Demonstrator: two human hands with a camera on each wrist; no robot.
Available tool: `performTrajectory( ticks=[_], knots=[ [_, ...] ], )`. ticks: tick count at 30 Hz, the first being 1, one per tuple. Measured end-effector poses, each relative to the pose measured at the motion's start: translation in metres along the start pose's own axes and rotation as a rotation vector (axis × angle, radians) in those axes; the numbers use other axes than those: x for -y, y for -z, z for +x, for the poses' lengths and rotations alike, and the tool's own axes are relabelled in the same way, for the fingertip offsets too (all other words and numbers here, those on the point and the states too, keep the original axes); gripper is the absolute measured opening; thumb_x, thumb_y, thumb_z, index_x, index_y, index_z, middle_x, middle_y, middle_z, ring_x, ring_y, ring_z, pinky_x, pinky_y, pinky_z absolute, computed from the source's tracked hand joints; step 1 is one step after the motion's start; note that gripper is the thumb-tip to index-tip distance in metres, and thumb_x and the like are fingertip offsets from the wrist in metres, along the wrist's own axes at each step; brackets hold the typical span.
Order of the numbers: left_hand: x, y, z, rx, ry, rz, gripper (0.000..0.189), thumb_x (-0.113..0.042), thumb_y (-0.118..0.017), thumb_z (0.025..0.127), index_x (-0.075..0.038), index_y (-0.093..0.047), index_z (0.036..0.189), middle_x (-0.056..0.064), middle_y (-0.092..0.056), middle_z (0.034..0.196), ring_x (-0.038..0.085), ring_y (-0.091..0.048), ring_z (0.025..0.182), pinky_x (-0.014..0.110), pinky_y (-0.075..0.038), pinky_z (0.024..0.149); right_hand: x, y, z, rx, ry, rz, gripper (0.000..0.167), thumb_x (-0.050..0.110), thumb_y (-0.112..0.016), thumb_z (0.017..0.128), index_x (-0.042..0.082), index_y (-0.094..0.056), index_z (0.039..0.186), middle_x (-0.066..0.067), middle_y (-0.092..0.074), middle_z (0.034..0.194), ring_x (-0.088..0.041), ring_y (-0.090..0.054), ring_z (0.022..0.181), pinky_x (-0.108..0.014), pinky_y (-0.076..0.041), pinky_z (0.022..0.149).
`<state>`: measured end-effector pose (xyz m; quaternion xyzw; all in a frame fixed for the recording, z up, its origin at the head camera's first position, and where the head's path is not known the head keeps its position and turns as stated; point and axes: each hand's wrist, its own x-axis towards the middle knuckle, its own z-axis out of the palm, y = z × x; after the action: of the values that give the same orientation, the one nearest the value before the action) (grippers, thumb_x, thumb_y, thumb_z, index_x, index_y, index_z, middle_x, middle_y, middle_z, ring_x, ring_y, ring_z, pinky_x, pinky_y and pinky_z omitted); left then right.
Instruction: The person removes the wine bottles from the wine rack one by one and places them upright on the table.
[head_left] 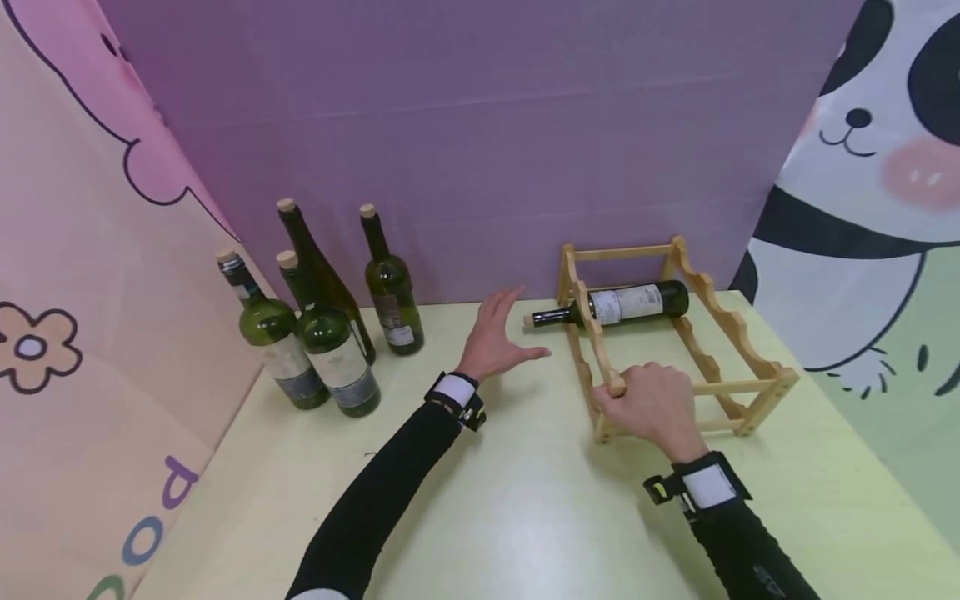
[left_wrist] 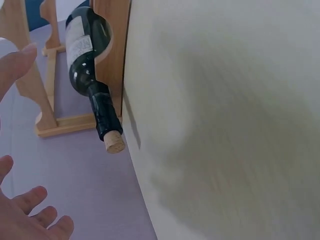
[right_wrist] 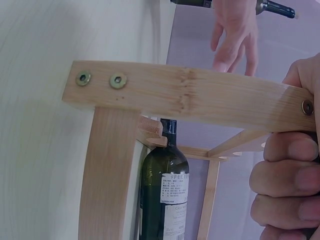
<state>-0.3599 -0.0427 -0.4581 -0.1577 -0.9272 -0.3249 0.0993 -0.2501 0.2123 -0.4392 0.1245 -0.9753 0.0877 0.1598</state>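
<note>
My right hand (head_left: 655,408) grips the near left corner of a light wooden wine rack (head_left: 731,387), its fingers curled round the bar in the right wrist view. One dark green wine bottle (head_left: 633,303) with a white label lies on its side in the rack's far part, its corked neck sticking out to the left. My left hand (head_left: 495,337) is in the air just left of that neck, thumb spread away from straight fingers, touching nothing. The left wrist view shows the bottle's cork (left_wrist: 115,142) apart from the fingers.
Several corked bottles stand upright at the table's left: a brown-green bottle (head_left: 322,267), a bottle with a dark label (head_left: 393,292), and two green bottles (head_left: 337,358) with pale labels nearer the front. A purple wall (head_left: 480,150) closes off the back of the pale table (head_left: 517,517).
</note>
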Motion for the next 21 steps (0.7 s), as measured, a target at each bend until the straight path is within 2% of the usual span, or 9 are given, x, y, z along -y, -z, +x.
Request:
performTrajectory(
  ticks=[7, 13, 16, 21],
  knots=[
    [0.005, -0.010, 0.018, 0.048, -0.006, 0.088, 0.114, -0.063, -0.087, 0.070, -0.029, -0.027, 0.162, 0.005, -0.027, 0.168, 0.027, -0.024, 0.157, 0.050, -0.038, 0.120, 0.003, 0.000, 0.001, 0.031, -0.024, -0.002, 0.052, 0.050, -0.061, 0.087, 0.018, -0.044, 0.050, 0.004, -0.034, 0.048, -0.016, -0.035, 0.043, -0.027, -0.022, 0.042],
    [0.004, -0.020, 0.034, 0.056, 0.023, 0.108, 0.109, -0.056, -0.088, 0.072, -0.026, -0.032, 0.160, 0.007, -0.030, 0.167, 0.027, -0.030, 0.155, 0.049, -0.039, 0.119, 0.003, 0.001, -0.001, 0.056, -0.027, -0.002, 0.054, 0.052, -0.061, 0.088, 0.018, -0.044, 0.050, 0.004, -0.035, 0.048, -0.016, -0.035, 0.043, -0.027, -0.022, 0.042],
    [0.001, -0.025, 0.041, 0.062, 0.019, 0.103, 0.106, -0.052, -0.089, 0.074, -0.024, -0.033, 0.160, 0.007, -0.032, 0.166, 0.028, -0.033, 0.153, 0.049, -0.040, 0.118, 0.002, 0.001, -0.001, 0.052, -0.028, -0.011, 0.054, 0.052, -0.061, 0.088, 0.018, -0.043, 0.050, 0.003, -0.034, 0.048, -0.016, -0.035, 0.043, -0.027, -0.022, 0.042],
    [0.000, -0.029, 0.051, 0.071, 0.025, 0.154, 0.105, -0.051, -0.089, 0.075, -0.026, -0.033, 0.160, 0.006, -0.035, 0.165, 0.025, -0.034, 0.152, 0.045, -0.042, 0.117, 0.003, 0.000, 0.000, 0.021, -0.016, -0.010, 0.054, 0.051, -0.061, 0.087, 0.019, -0.041, 0.050, 0.004, -0.034, 0.047, -0.016, -0.035, 0.042, -0.028, -0.022, 0.041]
  ],
)
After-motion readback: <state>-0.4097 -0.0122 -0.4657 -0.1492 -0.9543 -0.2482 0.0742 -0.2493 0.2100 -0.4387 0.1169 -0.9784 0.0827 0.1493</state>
